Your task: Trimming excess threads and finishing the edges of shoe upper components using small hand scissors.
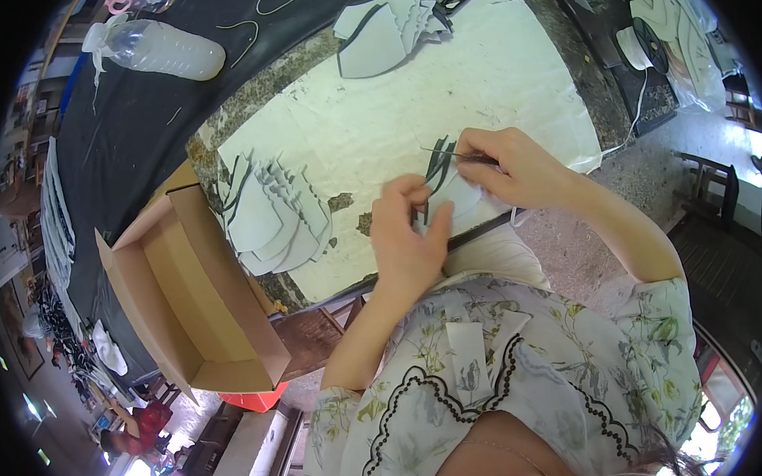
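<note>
Close in front of me, a white curved piece with dark edging lies at the near edge of the work board. My left hand grips its left side, with fingers bent and thumb against the piece. From the other side my right hand is closed on a thin pointed metal tool, whose kind I cannot make out. The tool's tip crosses the dark strips at the piece's far end. Part of the piece is hidden under my fingers.
White paper covers most of the board. Fanned stacks of white pieces lie at left and at the far edge. An open cardboard box stands left of the board. A plastic bottle and thread spool lie farther off.
</note>
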A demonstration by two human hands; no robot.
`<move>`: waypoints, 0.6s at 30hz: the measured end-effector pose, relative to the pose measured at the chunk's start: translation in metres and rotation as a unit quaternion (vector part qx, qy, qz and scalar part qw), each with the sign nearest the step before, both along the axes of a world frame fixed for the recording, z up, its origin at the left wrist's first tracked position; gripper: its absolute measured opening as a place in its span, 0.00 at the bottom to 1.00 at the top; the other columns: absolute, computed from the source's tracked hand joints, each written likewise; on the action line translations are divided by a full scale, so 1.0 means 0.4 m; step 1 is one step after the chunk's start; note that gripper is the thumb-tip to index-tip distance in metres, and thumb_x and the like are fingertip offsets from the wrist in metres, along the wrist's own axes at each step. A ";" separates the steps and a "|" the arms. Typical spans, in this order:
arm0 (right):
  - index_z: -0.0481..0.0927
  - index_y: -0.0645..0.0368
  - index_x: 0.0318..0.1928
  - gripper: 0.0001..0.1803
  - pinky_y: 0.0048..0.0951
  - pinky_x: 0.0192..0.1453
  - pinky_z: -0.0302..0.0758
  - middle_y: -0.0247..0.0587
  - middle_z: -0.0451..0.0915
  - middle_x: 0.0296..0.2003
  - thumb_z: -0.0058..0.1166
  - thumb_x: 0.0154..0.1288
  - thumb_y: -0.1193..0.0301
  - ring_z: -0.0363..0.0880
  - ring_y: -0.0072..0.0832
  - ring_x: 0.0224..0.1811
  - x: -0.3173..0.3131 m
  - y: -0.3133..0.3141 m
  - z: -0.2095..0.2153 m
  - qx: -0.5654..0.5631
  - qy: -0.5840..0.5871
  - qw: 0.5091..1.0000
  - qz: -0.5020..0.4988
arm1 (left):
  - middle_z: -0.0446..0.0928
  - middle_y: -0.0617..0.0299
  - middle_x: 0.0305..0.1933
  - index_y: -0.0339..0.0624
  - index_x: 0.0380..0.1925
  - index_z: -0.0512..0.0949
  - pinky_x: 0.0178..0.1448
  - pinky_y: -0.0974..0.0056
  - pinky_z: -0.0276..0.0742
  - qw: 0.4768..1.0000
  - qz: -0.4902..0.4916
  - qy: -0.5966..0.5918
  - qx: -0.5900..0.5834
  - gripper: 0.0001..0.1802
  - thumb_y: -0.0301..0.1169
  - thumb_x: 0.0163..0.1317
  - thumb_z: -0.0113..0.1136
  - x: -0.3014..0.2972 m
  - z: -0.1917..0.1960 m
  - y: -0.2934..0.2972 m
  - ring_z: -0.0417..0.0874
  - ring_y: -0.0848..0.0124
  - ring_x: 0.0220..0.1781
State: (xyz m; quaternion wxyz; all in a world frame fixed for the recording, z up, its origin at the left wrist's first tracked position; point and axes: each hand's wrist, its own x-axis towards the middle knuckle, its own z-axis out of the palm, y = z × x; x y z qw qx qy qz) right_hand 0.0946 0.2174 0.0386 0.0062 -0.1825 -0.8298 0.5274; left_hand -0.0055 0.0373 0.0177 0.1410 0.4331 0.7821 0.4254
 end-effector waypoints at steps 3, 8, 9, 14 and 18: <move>0.76 0.64 0.38 0.09 0.29 0.27 0.67 0.42 0.76 0.20 0.58 0.64 0.70 0.72 0.28 0.21 0.004 -0.010 0.014 -0.022 -0.002 1.000 -0.003 | 0.77 0.61 0.27 0.37 0.54 0.66 0.31 0.72 0.68 0.960 0.004 -0.269 -0.076 0.29 0.24 0.53 0.68 -0.049 0.054 0.008 0.71 0.77 0.26; 0.80 0.66 0.34 0.10 0.26 0.27 0.66 0.40 0.76 0.20 0.61 0.60 0.70 0.69 0.22 0.21 -0.031 -0.028 0.047 -0.019 -0.038 0.999 0.023 | 0.77 0.62 0.25 0.37 0.54 0.67 0.31 0.69 0.70 0.954 -0.002 -0.277 -0.114 0.29 0.25 0.53 0.68 -0.056 0.072 -0.003 0.71 0.74 0.24; 0.80 0.66 0.34 0.10 0.26 0.27 0.66 0.40 0.76 0.20 0.61 0.60 0.70 0.69 0.22 0.21 -0.027 -0.028 0.051 -0.019 -0.037 0.999 0.022 | 0.77 0.61 0.25 0.37 0.55 0.67 0.31 0.69 0.71 0.945 -0.004 -0.309 -0.108 0.29 0.25 0.54 0.68 -0.055 0.069 -0.011 0.71 0.73 0.23; 0.81 0.67 0.33 0.09 0.25 0.27 0.66 0.34 0.76 0.21 0.60 0.59 0.71 0.69 0.15 0.23 0.021 -0.062 0.026 -0.089 -0.089 0.992 0.024 | 0.77 0.56 0.27 0.37 0.56 0.66 0.32 0.61 0.76 0.967 0.013 -0.208 -0.146 0.29 0.28 0.56 0.67 0.008 0.065 -0.038 0.81 0.65 0.26; 0.81 0.68 0.33 0.10 0.24 0.27 0.66 0.35 0.76 0.21 0.60 0.59 0.71 0.68 0.14 0.23 0.007 -0.066 -0.014 -0.105 -0.088 0.990 -0.035 | 0.78 0.53 0.31 0.37 0.55 0.68 0.33 0.57 0.77 0.990 0.019 -0.088 -0.112 0.28 0.28 0.55 0.67 0.014 0.024 -0.030 0.82 0.58 0.30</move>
